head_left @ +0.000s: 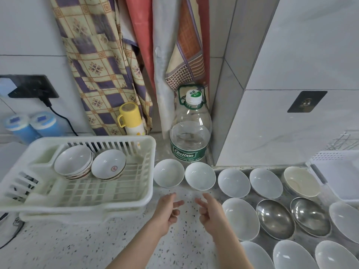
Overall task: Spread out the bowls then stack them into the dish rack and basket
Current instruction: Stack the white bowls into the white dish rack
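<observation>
**Bowls spread on the desk, both hands empty before the next pick**

The white plastic slatted dish rack (77, 177) sits at the left of the frame on the speckled stone desk (77, 247). In its upper part lie a small stack of white ceramic bowls (74, 162) and, just beside it, a white ceramic bowl with a red emblem (108, 165), which seems to rest on another. To the right of the rack, white glazed bowls stand singly in rows: the nearest two (169, 173) (200, 176) at centre frame, below a large clear water bottle with a green label (190, 131). Two stainless steel bowls (274, 218) (309, 216) lie in the middle row at lower right. A white perforated plastic basket (338, 167) is partly visible at the right edge.

The left hand (168, 212) and right hand (210, 212) hover over the desk just below the two nearest bowls, touching nothing; the fingers of each are apart and loosely bent.

Judged handling: the ceramic bowls are rigid, moderately heavy, smooth-glazed and liable to chip if knocked together. Each is best taken at the rim, thumb inside and fingers under the outer wall, then nested gently. The steel bowls should be lighter and tougher, but slippery.
</observation>
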Action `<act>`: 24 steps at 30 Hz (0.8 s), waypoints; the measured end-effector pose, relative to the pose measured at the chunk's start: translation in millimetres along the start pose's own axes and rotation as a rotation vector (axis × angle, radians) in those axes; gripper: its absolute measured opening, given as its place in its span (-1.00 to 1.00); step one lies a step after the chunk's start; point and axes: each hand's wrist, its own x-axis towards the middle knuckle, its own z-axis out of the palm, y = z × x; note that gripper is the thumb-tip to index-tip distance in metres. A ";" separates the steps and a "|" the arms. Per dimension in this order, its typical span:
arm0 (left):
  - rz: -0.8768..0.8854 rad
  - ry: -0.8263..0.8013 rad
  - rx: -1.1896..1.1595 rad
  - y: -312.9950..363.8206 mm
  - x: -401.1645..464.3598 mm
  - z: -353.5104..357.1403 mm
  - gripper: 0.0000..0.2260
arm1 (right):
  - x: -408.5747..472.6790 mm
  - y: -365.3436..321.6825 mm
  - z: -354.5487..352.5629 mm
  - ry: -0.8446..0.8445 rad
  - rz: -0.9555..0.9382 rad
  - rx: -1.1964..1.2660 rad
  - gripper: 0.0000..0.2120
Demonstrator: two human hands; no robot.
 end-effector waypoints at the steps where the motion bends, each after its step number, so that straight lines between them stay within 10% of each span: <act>1: -0.005 0.016 -0.040 1.4 7.2 1.8 -0.90 | 4.8 -1.9 0.3 0.001 0.000 -0.007 -0.89; 24: 0.108 0.212 -0.230 8.3 43.9 7.6 -0.74 | 20.4 -0.9 13.5 0.146 -0.153 -0.015 -0.83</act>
